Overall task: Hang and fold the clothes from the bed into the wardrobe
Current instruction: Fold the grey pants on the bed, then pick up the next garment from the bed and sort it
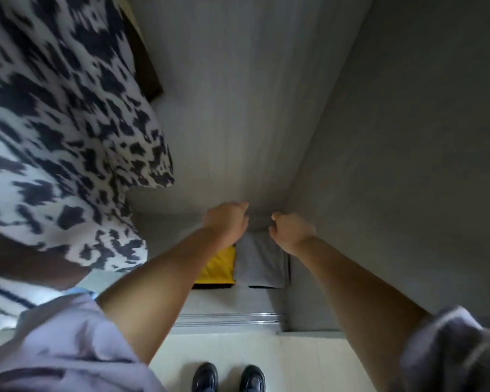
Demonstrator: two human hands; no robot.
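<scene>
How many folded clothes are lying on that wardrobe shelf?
2 that I can see: a yellow folded cloth on the left, below the left hand, and a grey folded cloth beside it, under the right hand. The arms may hide more.

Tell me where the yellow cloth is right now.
In the head view, the yellow cloth lies low in the wardrobe, just left of the grey folded cloth, under the left hand.

We've got a folded grey garment [259, 264] lying flat low in the wardrobe [238, 108], a yellow one [219, 267] just beside it; a black-and-white blotchy garment [60, 131] hangs left.
</scene>
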